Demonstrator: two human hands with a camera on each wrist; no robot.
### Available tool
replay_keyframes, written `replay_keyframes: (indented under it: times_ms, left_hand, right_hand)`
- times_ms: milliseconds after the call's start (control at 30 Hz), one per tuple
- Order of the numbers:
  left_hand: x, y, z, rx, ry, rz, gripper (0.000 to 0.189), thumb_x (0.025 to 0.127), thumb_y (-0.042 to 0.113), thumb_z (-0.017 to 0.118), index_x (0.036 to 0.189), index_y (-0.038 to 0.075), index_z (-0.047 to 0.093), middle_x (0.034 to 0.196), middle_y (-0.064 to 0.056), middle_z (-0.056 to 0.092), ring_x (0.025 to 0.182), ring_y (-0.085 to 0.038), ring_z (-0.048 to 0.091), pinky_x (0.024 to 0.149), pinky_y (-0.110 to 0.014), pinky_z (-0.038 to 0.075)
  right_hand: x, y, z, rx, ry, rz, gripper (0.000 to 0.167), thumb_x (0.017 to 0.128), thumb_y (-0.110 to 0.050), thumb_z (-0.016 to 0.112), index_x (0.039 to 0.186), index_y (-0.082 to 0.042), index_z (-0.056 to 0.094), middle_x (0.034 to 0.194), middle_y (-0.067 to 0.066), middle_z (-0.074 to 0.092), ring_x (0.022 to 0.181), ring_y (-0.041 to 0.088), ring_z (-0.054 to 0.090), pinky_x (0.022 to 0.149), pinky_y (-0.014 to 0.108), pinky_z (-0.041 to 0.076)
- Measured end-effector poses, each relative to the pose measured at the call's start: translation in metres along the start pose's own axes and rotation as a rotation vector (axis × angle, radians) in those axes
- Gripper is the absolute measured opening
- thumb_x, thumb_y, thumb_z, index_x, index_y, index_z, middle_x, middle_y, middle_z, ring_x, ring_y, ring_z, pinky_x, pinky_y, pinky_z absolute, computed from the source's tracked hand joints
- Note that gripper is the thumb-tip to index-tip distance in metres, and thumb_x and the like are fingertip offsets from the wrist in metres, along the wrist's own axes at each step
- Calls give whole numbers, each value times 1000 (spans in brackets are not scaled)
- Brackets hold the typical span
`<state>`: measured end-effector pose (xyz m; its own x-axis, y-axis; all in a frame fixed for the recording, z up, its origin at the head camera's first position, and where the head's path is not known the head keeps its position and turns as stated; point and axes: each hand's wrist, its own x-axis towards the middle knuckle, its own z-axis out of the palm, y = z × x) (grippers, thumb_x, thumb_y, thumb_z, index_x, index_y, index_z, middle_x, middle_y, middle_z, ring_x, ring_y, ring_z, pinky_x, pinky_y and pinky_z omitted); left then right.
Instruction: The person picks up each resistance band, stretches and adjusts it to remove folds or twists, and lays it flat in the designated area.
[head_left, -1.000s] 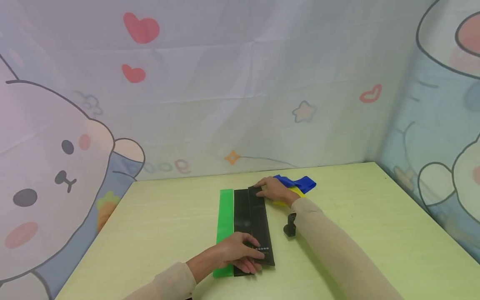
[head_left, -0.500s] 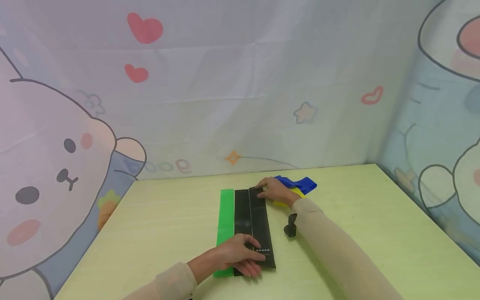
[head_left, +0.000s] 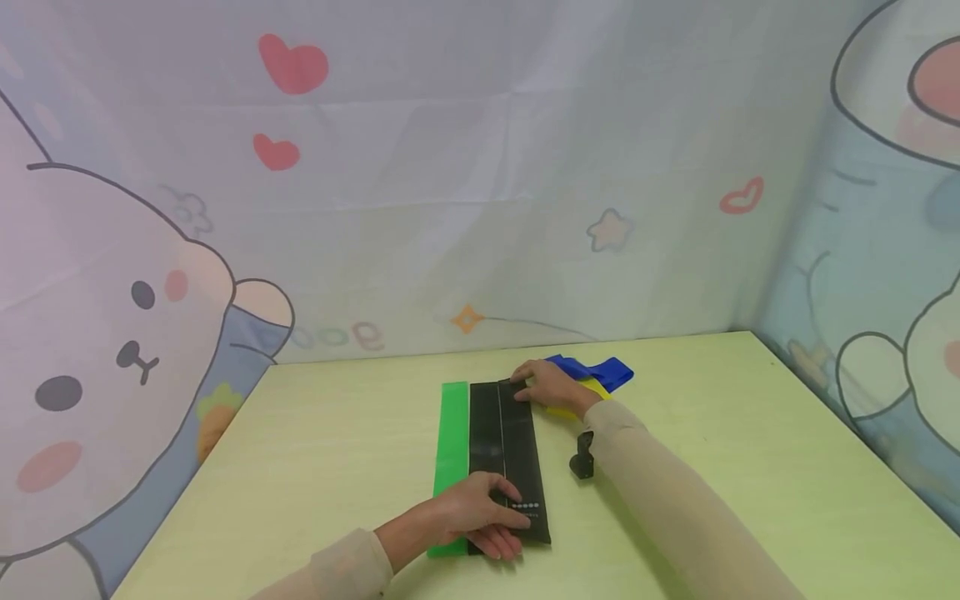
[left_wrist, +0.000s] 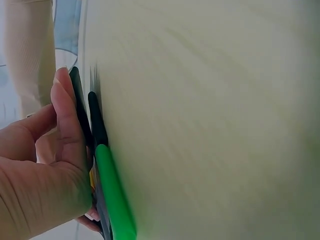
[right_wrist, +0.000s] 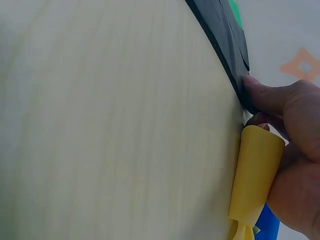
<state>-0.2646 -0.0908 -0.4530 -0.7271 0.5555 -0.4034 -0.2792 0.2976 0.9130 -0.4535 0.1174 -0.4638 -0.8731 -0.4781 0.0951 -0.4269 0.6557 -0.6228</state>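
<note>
Toward the worktop's [head_left: 712,433] near edge, my left hand [head_left: 467,508] spans the black band's [head_left: 486,429] near end, thumb on top; I cannot tell whether it pinches. The band runs between my hands, with the green band [head_left: 452,433] along its left side. At the far end, my right hand [head_left: 553,387] pinches the black corner between thumb and fingers, likely to keep the band straight. Beside that hand, toward the far edge, lie the yellow band [right_wrist: 256,172] and blue band [head_left: 615,373].
</note>
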Motion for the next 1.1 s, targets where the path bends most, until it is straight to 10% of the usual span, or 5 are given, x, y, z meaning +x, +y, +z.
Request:
replay_keyframes:
  times_ms: [1100]
  left_hand:
    - [-3,-3,5,84,12,10,37,90,5,74,118,3,51,75,-23,71,50,-16,66,42,-25,54]
  right_hand:
    - [-1,-2,-2,-20,-30,-12,34,95,-11,69,126,2,67,137,15,57,132,36,48,112,49,38]
